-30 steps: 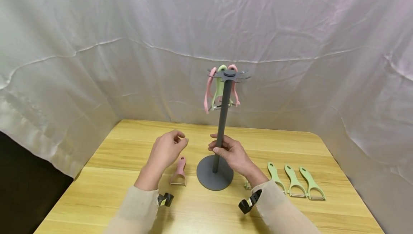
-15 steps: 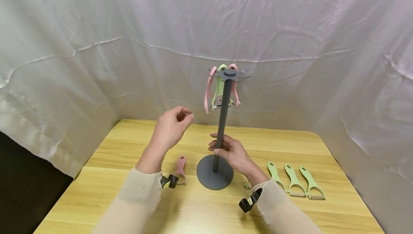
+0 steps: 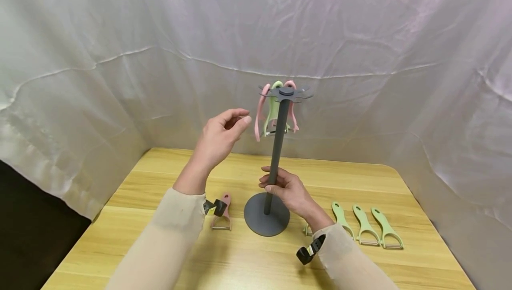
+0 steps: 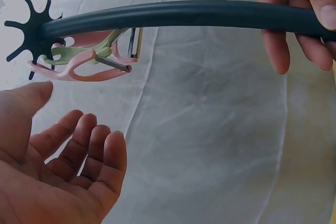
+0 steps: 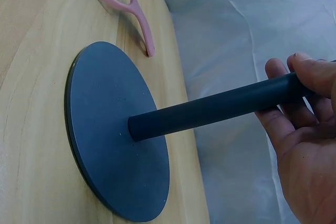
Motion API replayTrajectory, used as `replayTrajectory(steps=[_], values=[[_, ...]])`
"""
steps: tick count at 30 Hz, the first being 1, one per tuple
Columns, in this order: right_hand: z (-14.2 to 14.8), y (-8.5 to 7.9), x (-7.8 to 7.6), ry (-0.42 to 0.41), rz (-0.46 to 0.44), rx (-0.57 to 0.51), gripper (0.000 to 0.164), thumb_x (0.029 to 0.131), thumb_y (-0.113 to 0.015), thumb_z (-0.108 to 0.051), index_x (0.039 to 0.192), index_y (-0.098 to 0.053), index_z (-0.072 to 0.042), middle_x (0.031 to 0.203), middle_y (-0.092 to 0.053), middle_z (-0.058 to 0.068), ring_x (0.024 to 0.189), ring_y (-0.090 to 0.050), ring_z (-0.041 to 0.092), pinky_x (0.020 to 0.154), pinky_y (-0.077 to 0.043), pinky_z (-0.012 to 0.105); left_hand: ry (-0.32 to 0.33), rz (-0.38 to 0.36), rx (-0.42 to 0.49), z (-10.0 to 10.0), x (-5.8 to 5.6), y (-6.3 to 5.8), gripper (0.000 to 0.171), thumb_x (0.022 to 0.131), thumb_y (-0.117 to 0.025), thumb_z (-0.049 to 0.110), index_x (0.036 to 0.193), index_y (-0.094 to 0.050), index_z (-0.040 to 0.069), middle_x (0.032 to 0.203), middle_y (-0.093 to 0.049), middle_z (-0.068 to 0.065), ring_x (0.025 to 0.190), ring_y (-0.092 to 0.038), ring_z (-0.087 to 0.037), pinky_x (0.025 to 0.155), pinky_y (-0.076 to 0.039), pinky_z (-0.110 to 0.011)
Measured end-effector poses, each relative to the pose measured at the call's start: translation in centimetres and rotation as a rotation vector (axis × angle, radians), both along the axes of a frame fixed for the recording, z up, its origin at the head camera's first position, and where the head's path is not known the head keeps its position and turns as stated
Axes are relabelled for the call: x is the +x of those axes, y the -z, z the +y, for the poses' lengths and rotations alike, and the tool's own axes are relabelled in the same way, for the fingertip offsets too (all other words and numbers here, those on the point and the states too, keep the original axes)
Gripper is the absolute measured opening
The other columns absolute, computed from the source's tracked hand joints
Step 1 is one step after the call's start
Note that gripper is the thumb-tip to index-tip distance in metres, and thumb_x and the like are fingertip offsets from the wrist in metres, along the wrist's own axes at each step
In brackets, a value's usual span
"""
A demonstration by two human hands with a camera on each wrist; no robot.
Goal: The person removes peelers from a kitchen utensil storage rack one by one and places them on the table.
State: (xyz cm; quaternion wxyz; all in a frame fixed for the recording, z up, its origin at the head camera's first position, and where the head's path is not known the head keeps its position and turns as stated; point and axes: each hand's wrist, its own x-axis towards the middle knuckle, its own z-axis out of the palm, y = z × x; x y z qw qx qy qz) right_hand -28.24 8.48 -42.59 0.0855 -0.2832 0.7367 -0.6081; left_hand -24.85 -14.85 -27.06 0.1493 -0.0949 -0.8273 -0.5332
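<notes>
A dark grey stand with a round base and a crown of hooks stands upright on the table. My right hand grips its pole low down, thumb on the near side. From the hooks hang a pink peeler, a green peeler and another pink peeler. My left hand is raised just left of them, apart from them. In the left wrist view the left hand has loosely bent fingers and holds nothing. A pink peeler lies on the table left of the base, partly behind the left wrist's camera in the head view.
Right of the stand, several green peelers lie on the wooden table, among them one green peeler; another green peeler is mostly hidden by the right arm. A pale curtain surrounds the table's back and sides.
My left hand has risen from above the table peeler, up and to the right, to beside the hanging peelers. The right hand keeps its grip on the pole, and the stand has not moved.
</notes>
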Motion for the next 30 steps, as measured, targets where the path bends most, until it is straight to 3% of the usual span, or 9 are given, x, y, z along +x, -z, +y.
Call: replayTrajectory(steps=[5, 13, 22, 30], values=[[0.1, 0.0, -0.1, -0.004, -0.005, -0.01, 0.047, 0.101, -0.067, 0.001, 0.146, -0.06, -0.008, 0.125, -0.07, 0.026, 0.118, -0.072, 0.033, 0.098, -0.06, 0.034, 0.035, 0.014, -0.007, 0.6, -0.8, -0.4, 0.048, 0.101, -0.065, 0.057, 0.141, -0.066, 0.031, 0.121, -0.07, 0.006, 0.117, -0.064, -0.016, 0.101, -0.053, -0.046], [0.1, -0.1, -0.1, 0.001, -0.009, 0.007, 0.048, 0.101, -0.067, 0.001, 0.147, -0.06, -0.009, 0.125, -0.072, 0.02, 0.12, -0.071, 0.032, 0.099, -0.059, 0.037, 0.103, 0.051, 0.015, 1.3, -1.6, -1.1, 0.044, 0.104, -0.065, 0.05, 0.142, -0.065, 0.029, 0.119, -0.07, 0.005, 0.114, -0.062, -0.016, 0.097, -0.05, -0.046], [0.1, 0.0, -0.2, -0.01, -0.019, -0.024, 0.048, 0.1, -0.065, 0.005, 0.146, -0.059, -0.005, 0.131, -0.069, 0.023, 0.123, -0.07, 0.036, 0.1, -0.059, 0.037, 0.136, 0.078, 0.022, 2.0, -1.8, -1.5, 0.041, 0.108, -0.061, 0.041, 0.144, -0.064, 0.021, 0.125, -0.069, 0.001, 0.121, -0.063, -0.018, 0.107, -0.05, -0.049], [0.1, 0.0, -0.2, -0.017, -0.028, -0.03, 0.047, 0.101, -0.065, 0.004, 0.146, -0.059, -0.005, 0.133, -0.069, 0.02, 0.122, -0.07, 0.036, 0.1, -0.059, 0.039, 0.128, 0.073, 0.01, 2.2, -1.6, -1.6, 0.043, 0.109, -0.058, 0.041, 0.147, -0.063, 0.021, 0.138, -0.068, -0.002, 0.127, -0.063, -0.021, 0.108, -0.05, -0.052]])
